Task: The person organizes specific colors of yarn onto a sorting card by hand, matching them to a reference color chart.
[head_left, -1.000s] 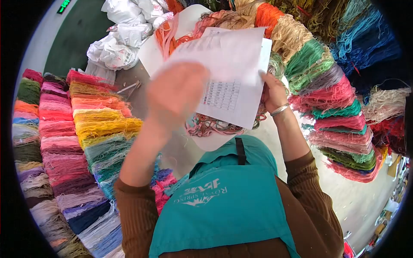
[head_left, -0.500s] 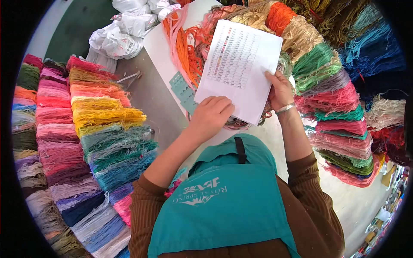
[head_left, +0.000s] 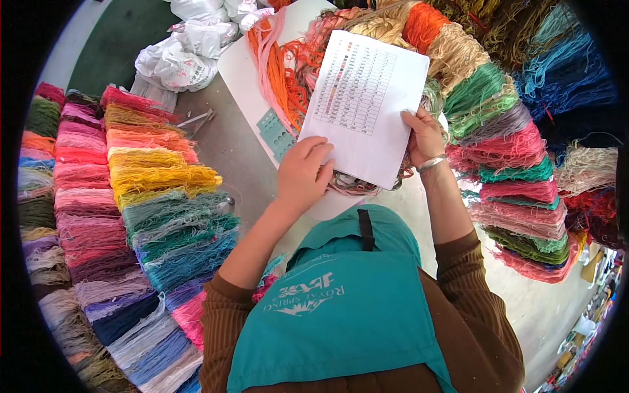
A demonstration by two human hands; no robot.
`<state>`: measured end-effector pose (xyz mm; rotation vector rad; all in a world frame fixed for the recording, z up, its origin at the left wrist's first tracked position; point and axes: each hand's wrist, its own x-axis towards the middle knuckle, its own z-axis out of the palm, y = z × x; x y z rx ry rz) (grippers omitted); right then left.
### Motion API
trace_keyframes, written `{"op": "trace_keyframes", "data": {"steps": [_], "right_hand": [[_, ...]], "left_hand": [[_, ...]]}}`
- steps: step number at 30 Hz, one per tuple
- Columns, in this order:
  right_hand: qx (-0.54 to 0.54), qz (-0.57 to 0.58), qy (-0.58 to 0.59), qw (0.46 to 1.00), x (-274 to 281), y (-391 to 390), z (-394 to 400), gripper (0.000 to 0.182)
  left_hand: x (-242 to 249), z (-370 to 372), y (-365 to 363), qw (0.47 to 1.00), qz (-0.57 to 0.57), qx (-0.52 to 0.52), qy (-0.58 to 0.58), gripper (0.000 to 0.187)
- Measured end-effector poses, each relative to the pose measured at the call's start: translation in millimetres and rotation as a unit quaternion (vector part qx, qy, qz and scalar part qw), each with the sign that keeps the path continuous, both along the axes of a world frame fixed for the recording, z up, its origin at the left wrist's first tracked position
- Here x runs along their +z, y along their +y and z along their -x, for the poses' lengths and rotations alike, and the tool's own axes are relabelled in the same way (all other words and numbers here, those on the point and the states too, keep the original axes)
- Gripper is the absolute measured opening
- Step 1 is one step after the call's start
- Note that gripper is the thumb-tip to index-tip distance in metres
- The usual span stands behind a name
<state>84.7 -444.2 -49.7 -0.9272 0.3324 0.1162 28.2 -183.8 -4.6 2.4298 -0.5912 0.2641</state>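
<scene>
A printed sheet of paper [head_left: 373, 105], with a table and a column of small colour swatches, is tilted in front of me over hanks of thread. At its right edge, my right hand [head_left: 426, 136] pinches it, thumb on top. My left hand [head_left: 303, 171] is at the sheet's lower left corner with its fingers apart; whether its fingertips press the paper is hard to tell. Just beyond that hand lies a green card with holes [head_left: 275, 134]. Orange thread [head_left: 280, 69] and pale pink thread [head_left: 263, 52] lie behind the sheet on a white board [head_left: 237, 65].
Rows of coloured thread hanks [head_left: 164, 177] fill the left side. More hanks [head_left: 511, 164] curve along the right, with blue ones [head_left: 573, 78] farther out. White plastic bags [head_left: 180, 59] sit at the back left. A metal piece [head_left: 200, 120] lies on the grey surface [head_left: 226, 128].
My left hand has slid left from the lower part of the sheet to its corner, and its fingers have spread. My right hand and the sheet have barely moved.
</scene>
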Motion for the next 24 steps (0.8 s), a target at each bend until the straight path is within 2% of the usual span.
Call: {"op": "trace_keyframes", "data": {"steps": [4,10,16,19,22,24], "right_hand": [[-0.005,-0.001,0.012,1.000,1.8,1.1,0.3,0.023],[-0.013,-0.002,0.010,1.000,-0.2,1.2,-0.2,0.022],[-0.011,0.005,0.004,1.000,-5.6,0.4,-0.7,0.021],[-0.013,0.012,0.006,1.000,-4.7,1.3,-0.5,0.020],[-0.013,0.006,0.012,1.000,-1.3,2.3,-0.2,0.020],[-0.013,0.005,0.014,1.000,-3.9,1.7,-0.7,0.020]], "left_hand": [[0.4,-5.5,0.9,0.995,0.026,0.084,0.037,0.038],[-13.5,-24.5,7.4,0.990,0.068,0.103,0.063,0.048],[-23.9,-43.3,8.7,0.959,0.185,0.127,0.176,0.045],[-34.5,-54.4,10.4,0.946,0.205,0.155,0.200,0.045],[-33.6,-60.6,9.6,0.935,0.261,0.127,0.204,0.047],[-37.4,-65.9,10.8,0.931,0.259,0.143,0.212,0.046]]}}
